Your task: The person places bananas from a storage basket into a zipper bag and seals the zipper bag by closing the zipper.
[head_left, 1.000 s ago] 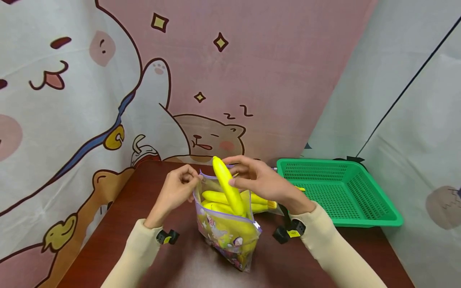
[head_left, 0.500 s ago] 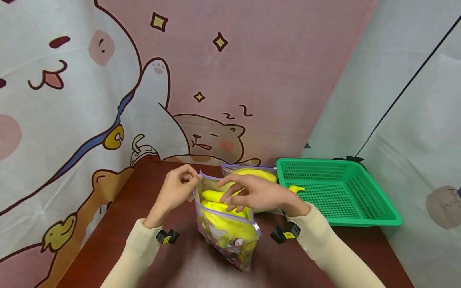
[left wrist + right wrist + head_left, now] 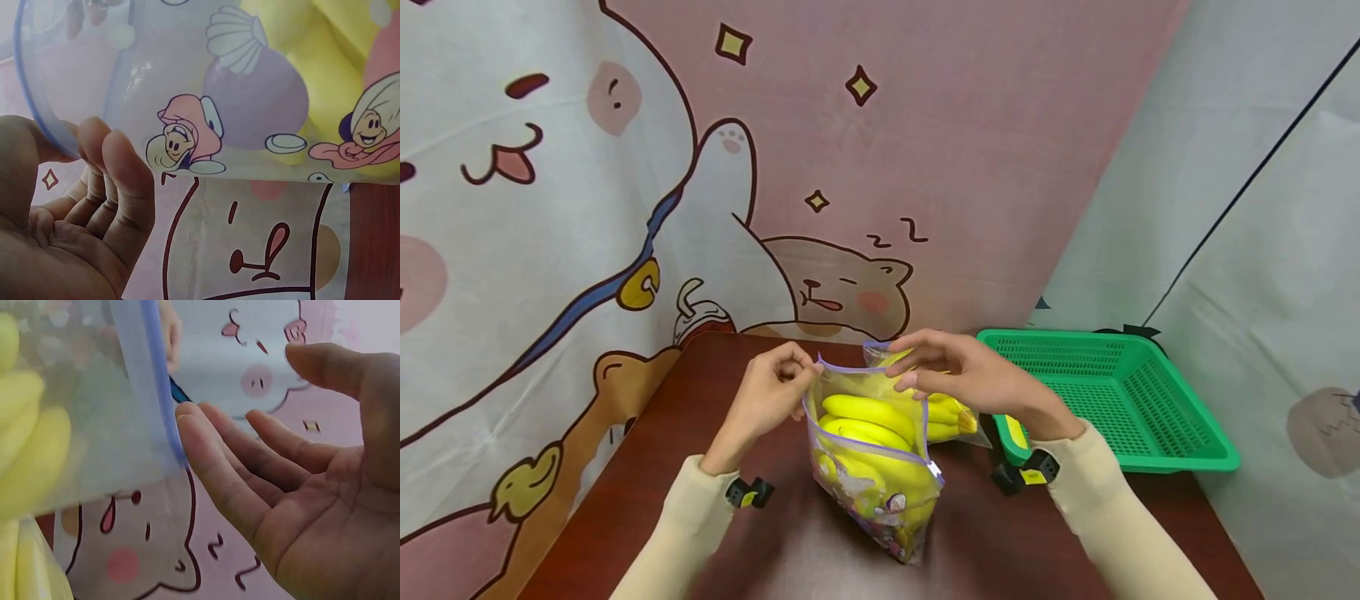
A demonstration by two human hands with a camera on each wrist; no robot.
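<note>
A clear zip bag (image 3: 876,500) with cartoon prints and a purple rim stands upright on the table, its mouth spread. Several yellow bananas (image 3: 867,410) lie inside it. My left hand (image 3: 775,387) pinches the rim at the bag's left corner; the left wrist view shows the thumb and fingers (image 3: 94,140) at that edge. My right hand (image 3: 977,379) is beside the right part of the mouth with nothing in its grasp. In the right wrist view its fingers (image 3: 209,456) are loosely bent, the fingertips close to the purple rim; whether they touch it, I cannot tell.
Behind the right hand lies a second clear bag with bananas (image 3: 951,415), partly hidden. A green plastic basket (image 3: 1150,460) stands at the right, with a bit of yellow showing at its near left corner. Printed cloth (image 3: 1000,167) hangs around the reddish-brown table (image 3: 662,450).
The right hand lowered a banana into the front bag, let go of it, then drew back up and right to the rim. The left hand has stayed at the bag's corner.
</note>
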